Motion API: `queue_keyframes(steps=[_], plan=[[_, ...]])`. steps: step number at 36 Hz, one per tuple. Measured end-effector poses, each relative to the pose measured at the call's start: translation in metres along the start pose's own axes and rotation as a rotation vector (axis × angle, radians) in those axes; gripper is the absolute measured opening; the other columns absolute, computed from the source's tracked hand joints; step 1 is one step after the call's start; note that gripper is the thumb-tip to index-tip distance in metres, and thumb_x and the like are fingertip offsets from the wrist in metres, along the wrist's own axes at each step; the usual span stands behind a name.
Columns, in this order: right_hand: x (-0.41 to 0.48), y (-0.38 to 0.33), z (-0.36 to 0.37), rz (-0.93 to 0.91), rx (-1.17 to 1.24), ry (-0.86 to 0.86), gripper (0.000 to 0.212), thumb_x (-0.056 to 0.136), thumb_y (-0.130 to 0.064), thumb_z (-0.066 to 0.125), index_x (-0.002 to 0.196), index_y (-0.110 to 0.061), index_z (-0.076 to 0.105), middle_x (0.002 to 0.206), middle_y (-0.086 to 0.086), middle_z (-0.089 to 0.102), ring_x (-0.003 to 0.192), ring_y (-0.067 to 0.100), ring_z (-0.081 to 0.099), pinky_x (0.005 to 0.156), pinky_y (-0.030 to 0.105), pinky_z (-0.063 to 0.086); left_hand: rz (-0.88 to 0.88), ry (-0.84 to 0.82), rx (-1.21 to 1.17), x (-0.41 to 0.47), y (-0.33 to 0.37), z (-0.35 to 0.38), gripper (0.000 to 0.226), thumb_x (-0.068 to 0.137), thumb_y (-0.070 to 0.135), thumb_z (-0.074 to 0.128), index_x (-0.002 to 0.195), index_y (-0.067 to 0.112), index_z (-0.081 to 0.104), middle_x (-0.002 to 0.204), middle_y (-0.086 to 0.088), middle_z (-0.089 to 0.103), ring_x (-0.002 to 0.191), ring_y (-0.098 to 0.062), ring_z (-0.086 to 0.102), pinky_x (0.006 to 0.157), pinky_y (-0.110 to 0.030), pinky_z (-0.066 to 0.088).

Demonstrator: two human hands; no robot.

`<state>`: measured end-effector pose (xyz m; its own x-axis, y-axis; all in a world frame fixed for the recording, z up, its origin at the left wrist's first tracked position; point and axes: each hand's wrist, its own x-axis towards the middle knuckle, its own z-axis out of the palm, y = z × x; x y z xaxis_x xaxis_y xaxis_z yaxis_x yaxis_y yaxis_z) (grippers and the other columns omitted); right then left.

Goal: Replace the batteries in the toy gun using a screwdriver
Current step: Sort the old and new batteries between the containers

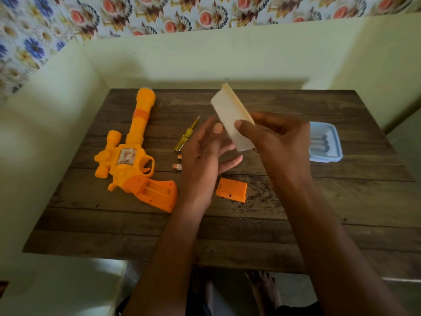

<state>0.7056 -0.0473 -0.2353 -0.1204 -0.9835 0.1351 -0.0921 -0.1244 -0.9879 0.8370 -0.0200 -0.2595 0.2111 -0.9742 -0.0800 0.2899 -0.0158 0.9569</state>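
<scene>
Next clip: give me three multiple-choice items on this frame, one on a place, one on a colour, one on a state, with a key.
1. Where does the screwdriver lie?
A. right of the toy gun
B. in the tub
C. on the floor

2. What colour is the loose cover?
A. blue
B. orange
C. white

3. How is the gun's battery bay?
A. covered
B. taped over
C. open

Key:
1 A, it lies on the table between gun and left hand.
2 B, it matches the orange grip.
3 C, the cover lies apart on the table, and the right hand holds a white box.
</scene>
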Motion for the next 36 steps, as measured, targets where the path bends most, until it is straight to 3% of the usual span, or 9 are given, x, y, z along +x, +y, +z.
queue_keyframes(steps=[5,8,14,19,22,28,32,34,36], plan=[[-0.005,-0.002,0.005,-0.165,-0.042,-0.078,0.032,0.083,-0.025,0.086,0.114,-0.019,0.080,0.108,-0.006,0.080,0.100,0.007,0.076,0.087,0.043,0.063,-0.062,-0.036,-0.205,-0.001,0.010,-0.002,0.052,0.102,0.035,0.058,0.150,0.015,0.052,0.135,-0.022,0.067,0.118,-0.036,0.070,0.081,-0.042,0.062],[-0.007,0.001,0.010,-0.223,-0.067,-0.121,0.035,0.085,-0.028,0.085,0.117,-0.015,0.079,0.111,-0.005,0.077,0.101,0.006,0.074,0.086,0.041,0.063,-0.038,-0.012,-0.221,0.003,0.012,-0.008,0.061,0.090,0.039,0.066,0.145,0.016,0.058,0.131,-0.020,0.070,0.108,-0.028,0.073,0.077,-0.039,0.062],[-0.007,0.006,0.014,-0.399,-0.180,-0.143,0.018,0.094,-0.024,0.075,0.109,-0.017,0.080,0.102,-0.007,0.076,0.094,0.006,0.072,0.076,0.032,0.058,-0.070,-0.033,-0.231,0.009,0.009,-0.017,0.051,0.097,0.033,0.065,0.141,0.008,0.059,0.132,-0.025,0.067,0.111,-0.031,0.071,0.085,-0.044,0.063],[-0.010,0.012,0.019,-0.583,-0.291,-0.091,0.017,0.098,-0.013,0.067,0.108,-0.007,0.080,0.095,0.004,0.074,0.083,0.011,0.068,0.070,0.027,0.052,-0.099,-0.025,-0.218,0.010,0.010,-0.016,0.046,0.096,0.031,0.065,0.133,0.003,0.065,0.111,-0.017,0.074,0.097,-0.024,0.074,0.080,-0.043,0.064],[-0.011,0.013,0.021,-0.534,-0.222,-0.060,0.014,0.099,-0.012,0.066,0.101,-0.006,0.079,0.089,0.003,0.073,0.079,0.011,0.066,0.067,0.027,0.049,-0.096,-0.012,-0.201,0.009,0.012,-0.015,0.052,0.090,0.033,0.067,0.132,0.002,0.066,0.107,-0.015,0.076,0.093,-0.023,0.075,0.078,-0.044,0.064],[-0.006,0.018,0.019,-0.297,0.053,-0.070,0.020,0.102,-0.016,0.063,0.087,-0.007,0.074,0.075,-0.012,0.062,0.072,0.003,0.055,0.066,0.019,0.040,-0.090,0.009,-0.141,0.009,0.013,-0.016,0.044,0.098,0.028,0.065,0.136,0.005,0.064,0.107,-0.012,0.077,0.097,-0.023,0.076,0.079,-0.045,0.064],[-0.002,0.017,0.011,-0.363,-0.037,-0.173,0.020,0.097,-0.020,0.071,0.113,-0.010,0.078,0.101,-0.004,0.076,0.095,0.009,0.070,0.078,0.029,0.056,-0.119,0.008,-0.249,0.007,0.018,-0.014,0.050,0.092,0.032,0.065,0.136,0.009,0.063,0.115,-0.014,0.075,0.102,-0.024,0.076,0.088,-0.050,0.063],[0.003,0.017,0.004,-0.490,-0.166,-0.201,0.028,0.092,-0.018,0.078,0.119,-0.011,0.076,0.113,-0.001,0.076,0.107,0.010,0.071,0.089,0.034,0.058,-0.156,0.018,-0.355,0.006,0.022,-0.014,0.048,0.089,0.033,0.067,0.130,0.009,0.064,0.119,-0.019,0.074,0.104,-0.028,0.075,0.083,-0.047,0.065],[0.008,0.020,-0.003,-0.639,-0.299,-0.216,0.033,0.087,-0.008,0.082,0.119,-0.007,0.076,0.115,0.003,0.076,0.108,0.012,0.072,0.091,0.032,0.057,-0.177,0.031,-0.451,0.005,0.025,-0.015,0.047,0.085,0.033,0.068,0.125,0.009,0.064,0.118,-0.020,0.073,0.103,-0.030,0.076,0.073,-0.041,0.066]])
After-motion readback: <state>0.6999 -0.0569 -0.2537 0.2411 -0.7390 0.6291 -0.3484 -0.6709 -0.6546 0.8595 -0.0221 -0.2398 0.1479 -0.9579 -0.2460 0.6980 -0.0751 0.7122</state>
